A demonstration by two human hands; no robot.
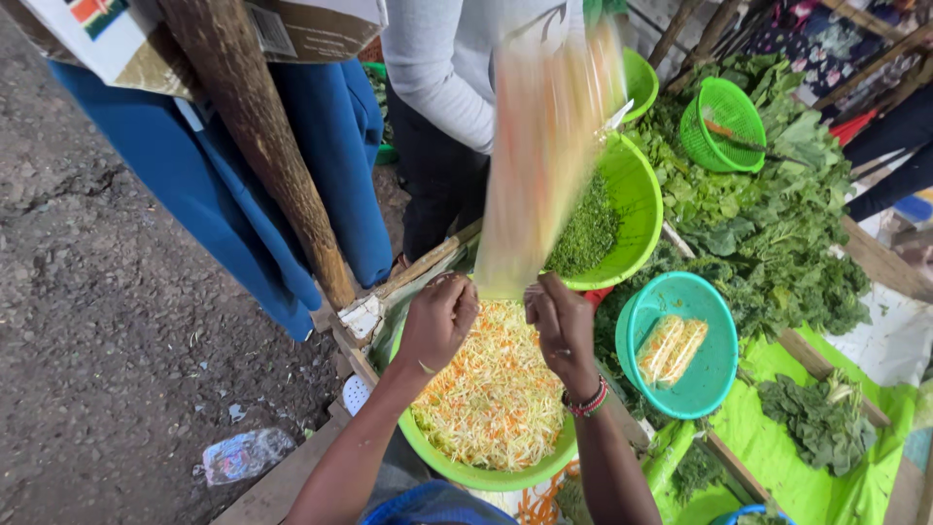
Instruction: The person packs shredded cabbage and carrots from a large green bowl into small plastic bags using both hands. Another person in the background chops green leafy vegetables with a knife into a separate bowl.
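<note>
Both hands up over a green bowl (457, 470) full of shredded cabbage and carrot (494, 394), at the near edge of the bench (855, 486). Left hand (439, 318) and right hand (561, 326) are each pinched shut on the bottom edge of a clear plastic bag (544, 156), one at each corner, a small gap between the two. The bag stands up above the hands, blurred, filled with the same pale orange-white shreds; its top reaches the upper frame edge. Right wrist has a beaded bracelet (589, 401).

Behind the bag, a second green bowl (637, 209) tilted, holding chopped dark greens (586, 231). Right of the hands, a teal bowl (692, 374) with a small packed bag of shreds (671, 348) lying in it. Farther back, a green basket (724, 124) sits on a heap of leafy greens (777, 233). A loose bunch of leaves (821, 418) lies on the green sheet covering the bench.

Another person in a white sleeve (442, 83) stands just beyond the bag. Left of that, a wooden post (262, 146) with blue cloth (209, 194) hanging beside it. A crushed plastic bottle (243, 455) lies on the dirt ground (97, 292) at lower left.
</note>
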